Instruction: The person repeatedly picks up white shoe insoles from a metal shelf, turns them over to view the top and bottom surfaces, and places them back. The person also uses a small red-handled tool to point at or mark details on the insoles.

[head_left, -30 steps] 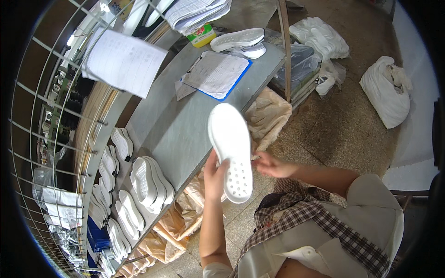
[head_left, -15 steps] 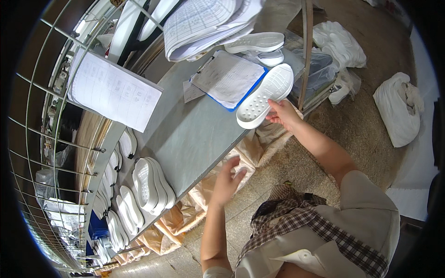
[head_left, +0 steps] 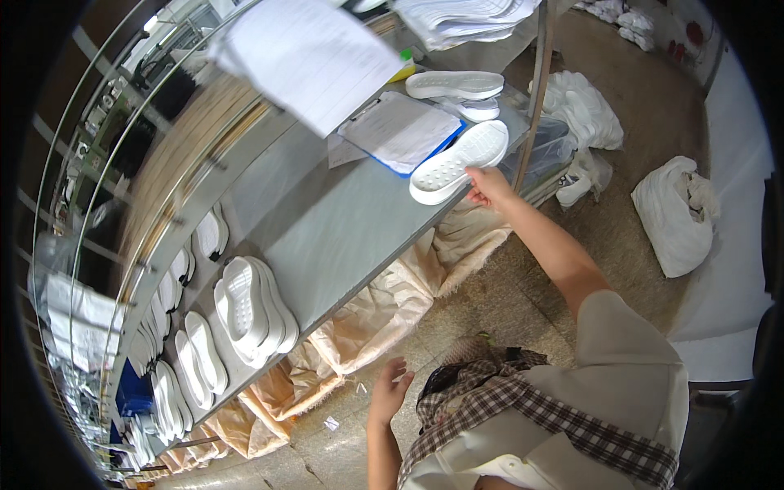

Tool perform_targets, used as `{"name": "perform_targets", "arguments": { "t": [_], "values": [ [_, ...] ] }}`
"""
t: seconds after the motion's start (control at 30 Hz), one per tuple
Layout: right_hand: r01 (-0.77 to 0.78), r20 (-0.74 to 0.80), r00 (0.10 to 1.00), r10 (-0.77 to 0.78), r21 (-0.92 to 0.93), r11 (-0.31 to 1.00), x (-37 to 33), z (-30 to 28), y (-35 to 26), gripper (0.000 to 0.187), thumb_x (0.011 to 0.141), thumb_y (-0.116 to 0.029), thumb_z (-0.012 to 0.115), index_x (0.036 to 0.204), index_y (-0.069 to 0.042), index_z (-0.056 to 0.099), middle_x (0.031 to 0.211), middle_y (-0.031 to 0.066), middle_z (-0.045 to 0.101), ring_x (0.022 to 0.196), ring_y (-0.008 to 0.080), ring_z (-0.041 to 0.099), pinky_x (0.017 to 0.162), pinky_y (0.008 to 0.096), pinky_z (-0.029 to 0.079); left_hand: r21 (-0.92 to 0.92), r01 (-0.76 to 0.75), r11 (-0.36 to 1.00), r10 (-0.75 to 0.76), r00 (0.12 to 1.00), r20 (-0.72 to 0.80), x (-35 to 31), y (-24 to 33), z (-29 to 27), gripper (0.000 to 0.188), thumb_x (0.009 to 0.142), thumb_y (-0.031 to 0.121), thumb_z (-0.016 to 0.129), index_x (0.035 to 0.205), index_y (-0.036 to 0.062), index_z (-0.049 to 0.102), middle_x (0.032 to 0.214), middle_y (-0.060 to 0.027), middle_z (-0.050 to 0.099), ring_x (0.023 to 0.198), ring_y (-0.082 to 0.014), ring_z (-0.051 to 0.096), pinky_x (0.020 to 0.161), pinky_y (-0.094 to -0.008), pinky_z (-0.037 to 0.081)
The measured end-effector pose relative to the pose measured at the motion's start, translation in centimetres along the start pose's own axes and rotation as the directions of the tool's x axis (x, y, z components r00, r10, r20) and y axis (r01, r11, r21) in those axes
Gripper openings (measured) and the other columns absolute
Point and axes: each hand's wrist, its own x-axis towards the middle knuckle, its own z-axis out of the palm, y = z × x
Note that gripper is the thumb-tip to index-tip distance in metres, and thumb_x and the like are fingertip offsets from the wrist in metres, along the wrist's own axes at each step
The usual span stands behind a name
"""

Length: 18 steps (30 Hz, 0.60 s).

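A white shoe sole [head_left: 459,162], dimpled at its near end and ridged at the far end, lies over the grey table [head_left: 327,237] beside the blue-edged clipboard [head_left: 400,131]. My right hand [head_left: 488,188] grips its near side, thumb on top and fingers curled by its edge. Lower down, away from the table's front edge, my left hand [head_left: 390,390] is open over the floor with nothing in it. At the table's left stands a cluster of white soles [head_left: 255,306], leaning together. Paired soles [head_left: 200,355] are left of these.
More white soles [head_left: 455,84] lie behind the clipboard, near a metal post [head_left: 535,98]. Paper sheets [head_left: 306,61] hang off the wire rack on the left. Cream cloth sacking [head_left: 376,314] lines the table front. White sacks [head_left: 676,216] sit on the floor at right.
My left hand has drawn back from the table edge, down toward my body. The right hand keeps hold of the sole, which now lies lower and flatter. The view has shifted.
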Motion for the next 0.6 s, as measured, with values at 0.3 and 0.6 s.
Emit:
{"name": "perform_targets", "arguments": {
  "t": [0.3, 0.6],
  "values": [
    [0.003, 0.041, 0.999, 0.002, -0.119, 0.993, -2.7, 3.0, 1.6, 0.051, 0.084, -0.055, 0.054, 0.095, -0.005, 0.05, 0.075, 0.0101, 0.064, 0.059, 0.0152, 0.058, 0.05, 0.0281, 0.044, -0.081, 0.076, 0.994, -0.085, 0.991, -0.104, -12.8, -9.9, -5.1, 0.044, 0.083, 0.02, 0.067, 0.119, 0.0001, 0.051, 0.108, -0.0147, 0.061, 0.096, -0.0225, 0.062, 0.077, -0.0328, 0.05],
    [0.645, -0.164, 0.727, -0.667, -0.17, 0.745, -8.8, 14.1, 2.6, 0.032, 0.092, -0.028, 0.052, 0.072, -0.003, 0.055, 0.054, 0.0026, 0.049, 0.048, 0.0117, 0.045, 0.046, 0.0282, 0.037, -0.308, 0.218, 0.926, -0.282, 0.943, -0.179, -23.5, -18.0, -7.9, 0.039, 0.085, 0.016, 0.064, 0.118, 0.0001, 0.052, 0.105, -0.0126, 0.062, 0.09, -0.0187, 0.062, 0.08, -0.0298, 0.049]
  ]
}}
